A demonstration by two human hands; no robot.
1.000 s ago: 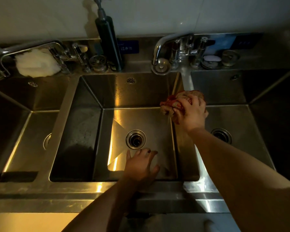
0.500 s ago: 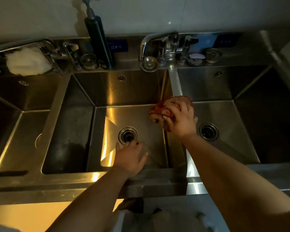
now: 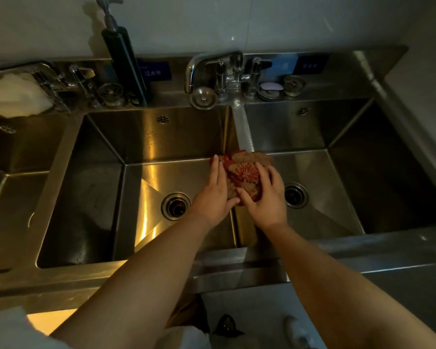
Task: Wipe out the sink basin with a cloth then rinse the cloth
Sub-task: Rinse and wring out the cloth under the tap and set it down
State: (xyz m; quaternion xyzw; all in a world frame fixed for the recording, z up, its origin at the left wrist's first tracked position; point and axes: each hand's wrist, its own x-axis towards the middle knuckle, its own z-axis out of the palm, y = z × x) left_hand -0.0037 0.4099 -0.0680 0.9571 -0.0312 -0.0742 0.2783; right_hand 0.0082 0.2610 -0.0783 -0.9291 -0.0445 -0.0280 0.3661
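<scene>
1. Both hands press on a red-and-tan patterned cloth (image 3: 244,172) that lies bunched over the steel divider (image 3: 242,132) between the middle and right basins.
2. The right hand (image 3: 267,197) has its fingers curled over the cloth's right side, thumb reaching in under the near edge, so it grips the fabric.
3. The left hand (image 3: 213,197) lies flatter, fingers stretched along the cloth's left edge and thumb touching the near edge; it rests on the fabric with the fingers extended, not closed around it.
4. The two thumbs nearly meet at the cloth's near edge.
5. The middle basin (image 3: 98,187) sits left of the hands, with its round drain (image 3: 176,206) just beside the left wrist.
6. The right basin (image 3: 342,177) has its own drain (image 3: 296,195) just past the right hand.
7. Behind the cloth, on the back ledge, stands a chrome faucet (image 3: 211,66), its spout bending toward the middle basin.
8. Further left a tall dark pump bottle (image 3: 123,64) stands against the wall.
9. A white wad of cloth (image 3: 13,94) lies on the ledge at far left.
</scene>
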